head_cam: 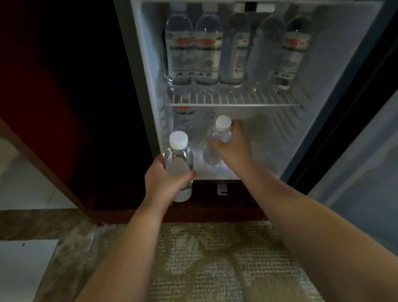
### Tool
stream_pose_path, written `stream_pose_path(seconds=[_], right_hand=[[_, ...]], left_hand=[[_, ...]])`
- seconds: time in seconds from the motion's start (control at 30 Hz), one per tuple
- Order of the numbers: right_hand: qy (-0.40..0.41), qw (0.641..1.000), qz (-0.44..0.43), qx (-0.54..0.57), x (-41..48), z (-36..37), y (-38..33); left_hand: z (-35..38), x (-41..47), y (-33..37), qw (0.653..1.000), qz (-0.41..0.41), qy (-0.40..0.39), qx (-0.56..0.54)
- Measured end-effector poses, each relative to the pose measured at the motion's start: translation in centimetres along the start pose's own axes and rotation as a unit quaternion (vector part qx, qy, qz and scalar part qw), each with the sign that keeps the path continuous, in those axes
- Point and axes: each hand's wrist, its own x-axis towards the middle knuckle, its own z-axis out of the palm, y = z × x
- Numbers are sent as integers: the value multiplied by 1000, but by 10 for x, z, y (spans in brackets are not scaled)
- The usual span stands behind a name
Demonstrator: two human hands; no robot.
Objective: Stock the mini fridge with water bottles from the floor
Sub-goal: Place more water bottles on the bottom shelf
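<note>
These small water bottles are looking full, so probably a bit hefty and slick, thin plastic that'll dent; the body below the shoulder seems the safest grab. The left hand [169, 179] is wrapping closed around one bottle [179, 163] just outside the mini fridge [332, 66], while the right hand [232, 144] is gripping another bottle [218, 143] inside the lower compartment, under the wire shelf [232, 101].

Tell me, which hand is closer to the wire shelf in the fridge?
The right hand. It reaches inside the fridge with its bottle, just under the wire shelf. The left hand holds its bottle lower down, at the fridge's front edge.
</note>
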Motion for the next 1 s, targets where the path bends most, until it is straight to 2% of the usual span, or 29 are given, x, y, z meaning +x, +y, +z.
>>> stream_pose_path(seconds=[0.23, 0.4, 0.5, 0.6, 0.7, 0.87, 1.0], right_hand=[[11, 1000, -27, -3, 66, 38, 20], [13, 998, 4, -58, 107, 52, 23], [14, 1000, 15, -8, 123, 59, 19], [-10, 999, 23, 32, 140, 64, 13], [-91, 995, 27, -25, 150, 66, 6], [-81, 995, 1, -55, 154, 69, 10], [-76, 996, 27, 48, 142, 67, 22]], left_hand=[[19, 29, -38, 999, -5, 32, -10], [23, 43, -44, 998, -8, 51, -18], [24, 50, -47, 997, -9, 61, -35], [23, 52, -52, 997, -13, 64, -44], [23, 52, -57, 997, -14, 63, -37], [25, 50, -61, 998, -19, 58, -29], [28, 50, -62, 998, -23, 63, -13]])
